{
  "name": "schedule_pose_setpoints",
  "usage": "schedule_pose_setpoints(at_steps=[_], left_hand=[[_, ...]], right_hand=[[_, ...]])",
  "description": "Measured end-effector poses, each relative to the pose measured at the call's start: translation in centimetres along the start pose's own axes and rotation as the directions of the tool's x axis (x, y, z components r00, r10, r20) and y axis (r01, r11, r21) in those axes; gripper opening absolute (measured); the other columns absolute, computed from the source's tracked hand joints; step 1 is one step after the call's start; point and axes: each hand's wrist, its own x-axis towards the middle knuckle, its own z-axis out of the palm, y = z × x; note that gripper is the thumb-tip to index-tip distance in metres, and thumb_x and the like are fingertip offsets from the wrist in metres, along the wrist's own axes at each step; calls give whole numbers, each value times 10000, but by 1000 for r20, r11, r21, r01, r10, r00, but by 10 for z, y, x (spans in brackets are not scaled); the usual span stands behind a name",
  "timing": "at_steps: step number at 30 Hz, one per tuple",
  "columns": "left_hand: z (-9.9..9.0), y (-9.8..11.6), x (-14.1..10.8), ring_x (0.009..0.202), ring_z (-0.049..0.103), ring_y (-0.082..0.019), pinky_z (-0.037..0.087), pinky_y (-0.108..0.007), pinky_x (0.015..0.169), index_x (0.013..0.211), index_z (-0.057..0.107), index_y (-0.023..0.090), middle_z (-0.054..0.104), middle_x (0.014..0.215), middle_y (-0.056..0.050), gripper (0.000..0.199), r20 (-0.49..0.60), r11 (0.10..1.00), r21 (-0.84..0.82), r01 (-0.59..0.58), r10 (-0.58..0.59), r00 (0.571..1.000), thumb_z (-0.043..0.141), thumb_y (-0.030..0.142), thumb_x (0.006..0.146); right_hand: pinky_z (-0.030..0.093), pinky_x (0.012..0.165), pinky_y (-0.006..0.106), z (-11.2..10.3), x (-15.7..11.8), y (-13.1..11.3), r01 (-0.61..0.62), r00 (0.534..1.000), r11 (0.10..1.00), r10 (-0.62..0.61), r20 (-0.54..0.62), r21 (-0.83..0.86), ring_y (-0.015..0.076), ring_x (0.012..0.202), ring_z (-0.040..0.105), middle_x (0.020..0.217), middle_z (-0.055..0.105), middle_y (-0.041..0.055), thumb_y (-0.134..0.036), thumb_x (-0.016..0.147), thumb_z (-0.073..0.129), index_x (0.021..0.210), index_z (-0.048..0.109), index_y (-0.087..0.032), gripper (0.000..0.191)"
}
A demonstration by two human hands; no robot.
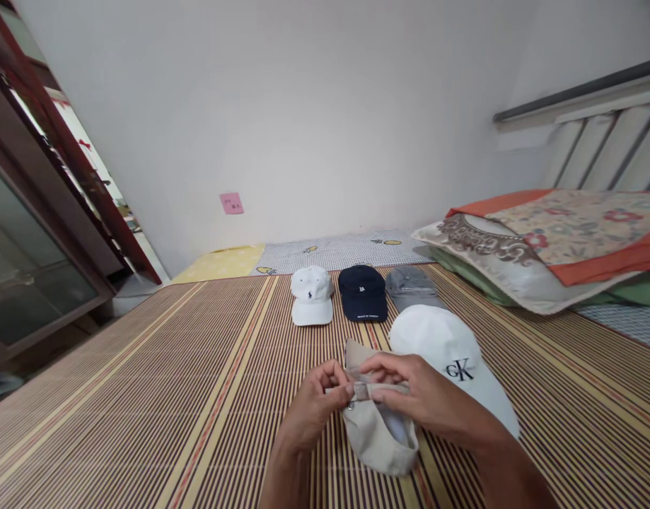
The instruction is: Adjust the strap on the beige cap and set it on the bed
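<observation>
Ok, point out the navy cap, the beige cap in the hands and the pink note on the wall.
Navy cap (363, 295): head view, front of its crown.
Beige cap (366, 435): head view, pale fabric of its crown.
Pink note (232, 203): head view, middle of the paper.

home bedroom: striped bed mat (117, 396), checked sheet (346, 250), pillow (515, 279) under floral cloth (584, 223), slatted headboard (598, 148)

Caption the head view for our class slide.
Left hand and right hand hold a beige cap by its strap, a white lettered cap alongside.
</observation>
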Motion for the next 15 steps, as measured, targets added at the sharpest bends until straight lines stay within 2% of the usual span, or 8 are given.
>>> schedule_pose_setpoints(at_steps=[2, 5, 10, 15], left_hand=[[-3, 0, 0, 654, 481, -119, 329, -261, 631, 759, 575, 184, 605, 719, 17, 392, -4, 1000, -24, 7, -7, 1000, 891, 416, 752], [-9, 1, 0, 635, 501, -106, 343, -251, 627, 828, 581, 182, 635, 723, 20, 368, -6, 998, -66, 15, -15, 1000, 890, 373, 769], [-18, 6, -6, 641, 569, -106, 383, -239, 625, 916, 614, 163, 689, 764, -4, 392, 28, 995, -84, 51, -49, 998, 909, 365, 756], [-19, 7, -9, 636, 586, -104, 383, -228, 615, 929, 636, 153, 704, 769, -15, 417, 69, 992, -98, 74, -67, 995, 928, 376, 731]], right_hand=[[503, 809, 326, -9, -3, 12, -56, 997, 991, 49, 57, 120, 224, 925, 698, 1014, 771, 58, -326, 932, 646, 1132, 740, -203, 253], [466, 724, 311, -19, -7, 28, -97, 989, 971, 70, 128, 220, 204, 797, 673, 867, 766, 52, -469, 928, 689, 1094, 756, -180, 341], [398, 647, 278, -21, -5, 37, -92, 990, 947, 53, 132, 309, 157, 681, 581, 743, 685, 4, -485, 831, 793, 951, 763, -174, 335], [409, 636, 261, -18, -2, 41, -81, 991, 926, 35, 130, 369, 151, 686, 608, 756, 688, 9, -465, 839, 804, 920, 723, -168, 318]])
